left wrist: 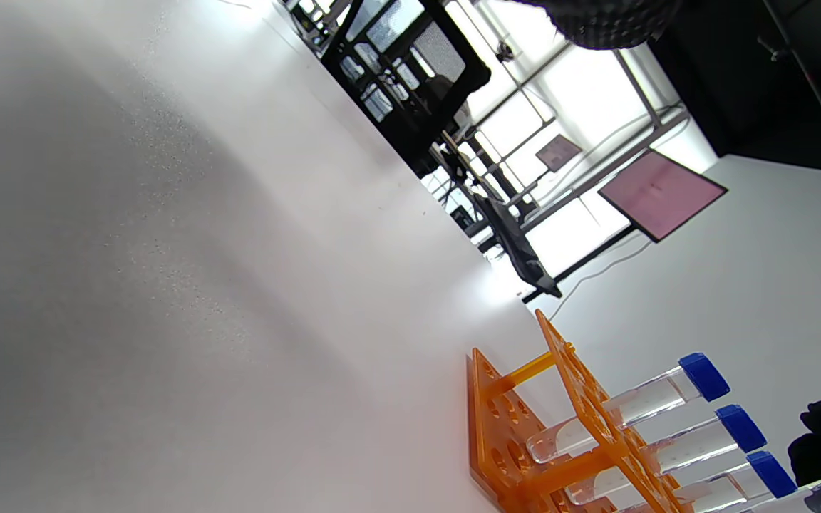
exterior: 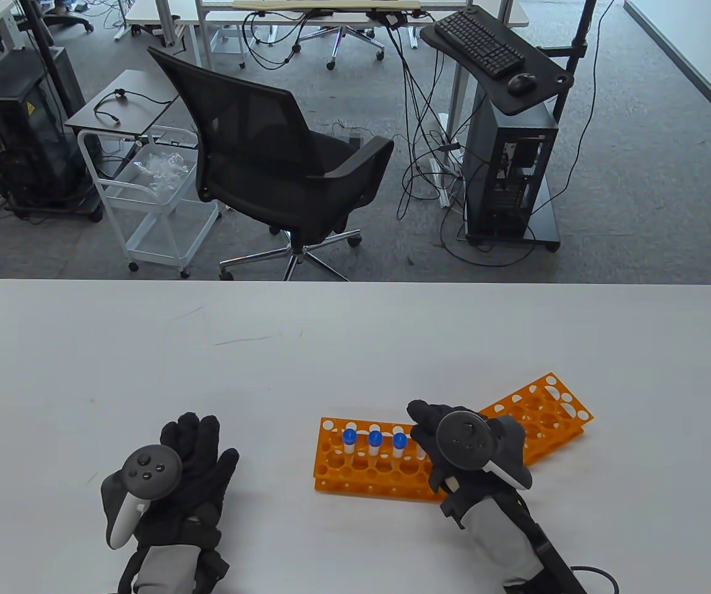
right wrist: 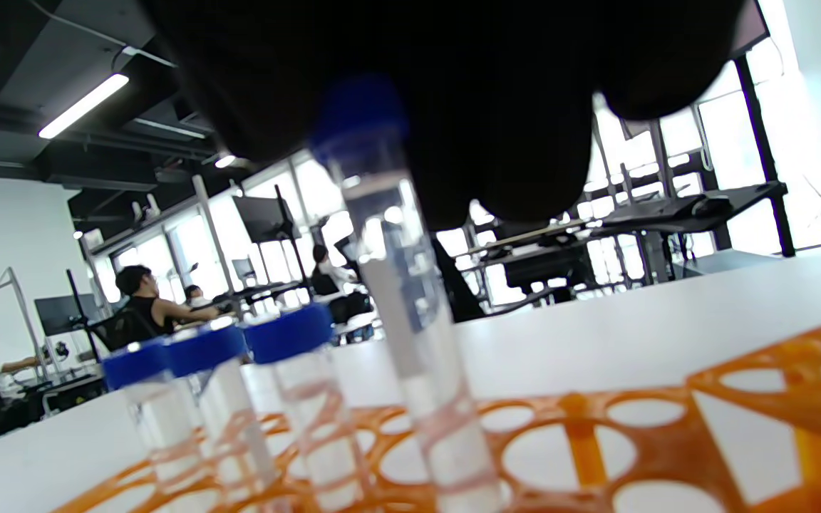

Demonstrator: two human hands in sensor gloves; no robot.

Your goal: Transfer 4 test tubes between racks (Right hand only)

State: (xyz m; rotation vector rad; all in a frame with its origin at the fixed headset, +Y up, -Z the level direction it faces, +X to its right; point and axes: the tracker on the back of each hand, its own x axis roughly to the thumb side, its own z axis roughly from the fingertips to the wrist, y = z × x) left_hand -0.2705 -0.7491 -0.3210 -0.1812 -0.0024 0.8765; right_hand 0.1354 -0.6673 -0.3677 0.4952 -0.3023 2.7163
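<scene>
White table (exterior: 268, 346) fronts an office; left hand (exterior: 172, 479) rests flat, right hand (exterior: 454, 442) pinches a racked tube (right wrist: 410, 299).

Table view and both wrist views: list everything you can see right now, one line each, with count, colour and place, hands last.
table: one, white, fills the lower half of the table view.
near rack: one, orange, right of centre on the table.
far rack: one, orange, angled, behind the right hand, no tubes seen in it.
standing tubes: three, clear with blue caps, in a row in the near rack.
held tube: one, clear with blue cap, its lower end in the near rack.
office chair: one, black, on the floor beyond the table.
left hand: black glove, resting flat on the table.
right hand: black glove, over the near rack's right end, grips the held tube's top.
</scene>
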